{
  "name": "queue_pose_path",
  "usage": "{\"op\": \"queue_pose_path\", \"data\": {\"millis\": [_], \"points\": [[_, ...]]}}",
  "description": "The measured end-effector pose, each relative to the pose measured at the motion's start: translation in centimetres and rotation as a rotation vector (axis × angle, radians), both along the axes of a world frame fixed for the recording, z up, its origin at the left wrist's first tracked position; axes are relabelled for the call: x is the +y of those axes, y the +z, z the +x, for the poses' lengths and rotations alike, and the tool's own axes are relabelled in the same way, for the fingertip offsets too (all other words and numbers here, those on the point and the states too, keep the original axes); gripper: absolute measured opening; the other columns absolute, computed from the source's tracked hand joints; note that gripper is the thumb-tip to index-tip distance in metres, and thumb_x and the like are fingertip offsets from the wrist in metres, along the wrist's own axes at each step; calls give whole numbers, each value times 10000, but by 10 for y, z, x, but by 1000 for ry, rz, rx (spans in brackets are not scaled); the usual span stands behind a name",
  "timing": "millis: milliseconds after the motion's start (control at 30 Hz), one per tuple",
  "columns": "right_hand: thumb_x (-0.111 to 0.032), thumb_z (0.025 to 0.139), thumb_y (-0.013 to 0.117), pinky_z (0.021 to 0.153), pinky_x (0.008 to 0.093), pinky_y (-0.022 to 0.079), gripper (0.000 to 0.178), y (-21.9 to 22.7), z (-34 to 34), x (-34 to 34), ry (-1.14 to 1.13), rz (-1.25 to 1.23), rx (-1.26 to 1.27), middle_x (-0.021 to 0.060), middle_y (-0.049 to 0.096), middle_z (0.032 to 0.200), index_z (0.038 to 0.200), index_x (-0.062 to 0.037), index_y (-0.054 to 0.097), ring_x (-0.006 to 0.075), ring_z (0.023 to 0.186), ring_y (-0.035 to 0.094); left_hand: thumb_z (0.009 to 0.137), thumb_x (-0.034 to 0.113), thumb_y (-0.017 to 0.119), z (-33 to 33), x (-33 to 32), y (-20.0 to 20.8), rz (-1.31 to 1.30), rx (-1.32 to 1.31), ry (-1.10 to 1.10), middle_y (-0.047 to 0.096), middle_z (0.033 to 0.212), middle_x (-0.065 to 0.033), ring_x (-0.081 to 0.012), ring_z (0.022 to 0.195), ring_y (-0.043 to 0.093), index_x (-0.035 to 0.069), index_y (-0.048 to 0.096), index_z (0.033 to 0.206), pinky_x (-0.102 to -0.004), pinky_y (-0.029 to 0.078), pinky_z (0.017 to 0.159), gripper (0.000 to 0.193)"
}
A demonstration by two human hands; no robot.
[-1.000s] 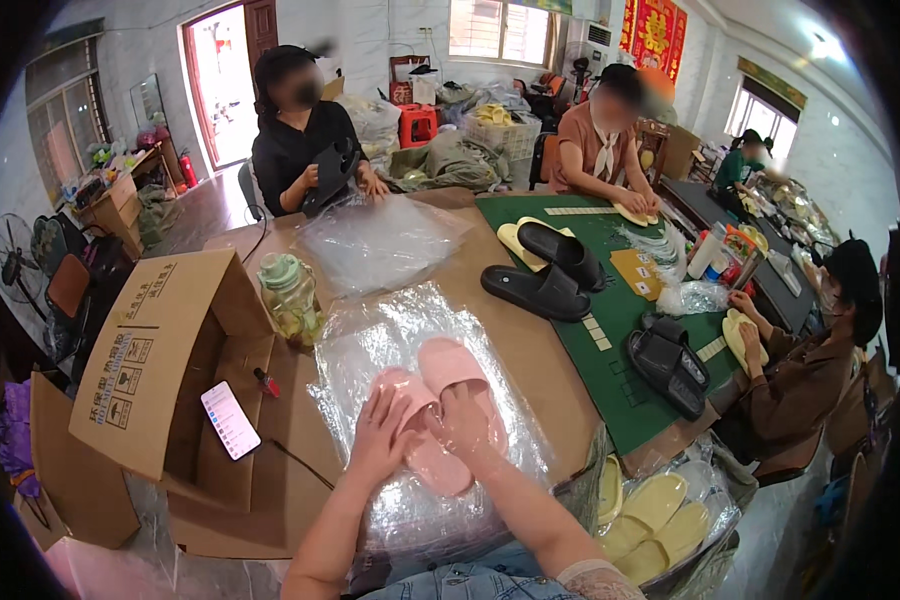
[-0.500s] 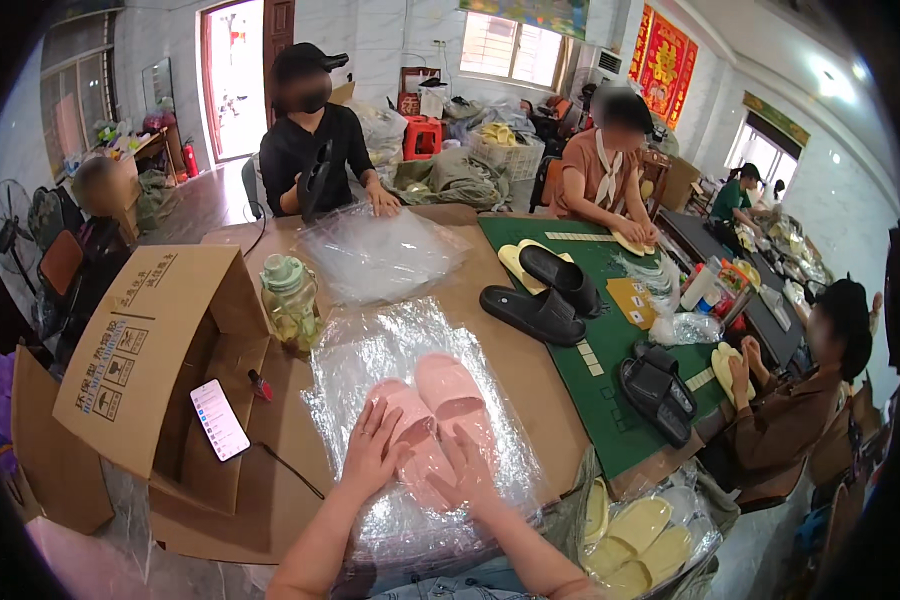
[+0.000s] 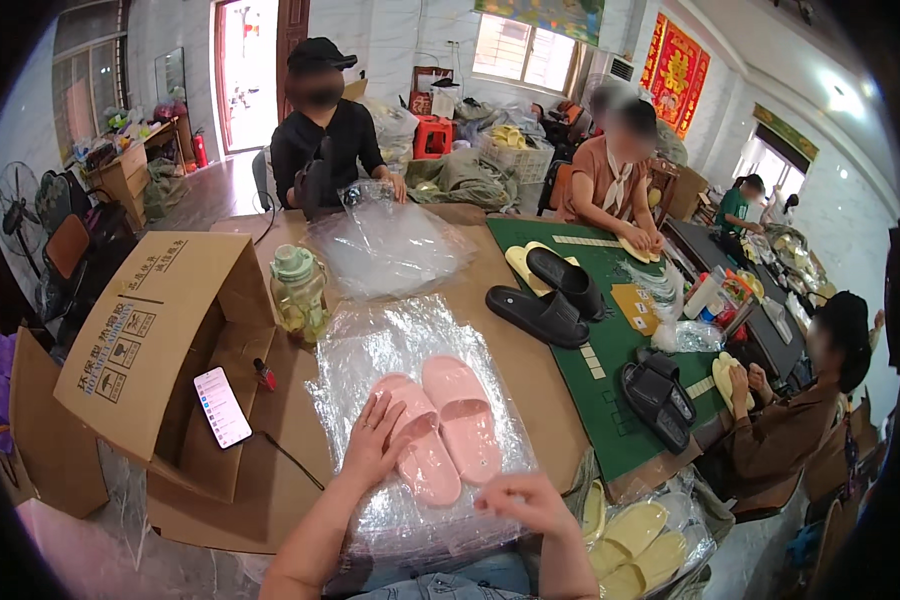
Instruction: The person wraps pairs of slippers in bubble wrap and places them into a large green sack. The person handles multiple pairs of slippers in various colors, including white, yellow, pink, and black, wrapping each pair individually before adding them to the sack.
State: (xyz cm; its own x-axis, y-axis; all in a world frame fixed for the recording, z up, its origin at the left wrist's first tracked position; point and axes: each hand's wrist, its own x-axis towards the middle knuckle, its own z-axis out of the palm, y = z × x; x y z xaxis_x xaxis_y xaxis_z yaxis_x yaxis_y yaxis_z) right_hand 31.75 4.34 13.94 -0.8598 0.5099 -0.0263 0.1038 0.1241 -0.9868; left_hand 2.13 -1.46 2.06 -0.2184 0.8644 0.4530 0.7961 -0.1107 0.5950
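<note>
Bottle (image 3: pixel 298 290), carton (image 3: pixel 155 345), phone (image 3: pixel 222 408) leftward — left hand (image 3: pixel 373 440) flat on slipper (image 3: pixel 430 465), right hand (image 3: pixel 527 500) loosely curled.

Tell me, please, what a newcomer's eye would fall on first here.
Pale pink slippers catch the eye first, amid shiny clear plastic at centre front, the left hand over one. At right, a flat green mat bears chunky black slippers; at left is an open brown cardboard box.

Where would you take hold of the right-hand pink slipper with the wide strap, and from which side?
I'd take the right-hand pink slipper by its wide strap, from the person's side, thumb in the opening, fingers over the top: the strap arches above the sole and its opening faces the person. The right hand is close by. Clear plastic film may cover it.
</note>
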Motion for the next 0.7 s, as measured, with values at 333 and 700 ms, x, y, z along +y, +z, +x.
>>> {"op": "queue_pose_path", "data": {"millis": [333, 700], "points": [[-560, 871, 675, 718, 403, 537, 474, -29, -105, 59, -443, 556, -360, 104, 716, 836, 879, -89, 735, 300, 778, 689, 955, 288, 600, -1, 2, -1, -11, -31, -36, 396, 1546, -207, -448, 1438, 322, 98, 522, 1428, -499, 293, 1180, 515], [-371, 844, 765, 565, 349, 488, 330, -97, -110, 52, -619, 721, -172, 65, 627, 668, 742, -79, 648, 224, 608, 621, 940, 224, 594, 2, -2, 6, 43, -8, -48, 424, 1525, -211, -478, 1420, 333, 72, 544, 1393, -525, 307, 1163, 480]]}}
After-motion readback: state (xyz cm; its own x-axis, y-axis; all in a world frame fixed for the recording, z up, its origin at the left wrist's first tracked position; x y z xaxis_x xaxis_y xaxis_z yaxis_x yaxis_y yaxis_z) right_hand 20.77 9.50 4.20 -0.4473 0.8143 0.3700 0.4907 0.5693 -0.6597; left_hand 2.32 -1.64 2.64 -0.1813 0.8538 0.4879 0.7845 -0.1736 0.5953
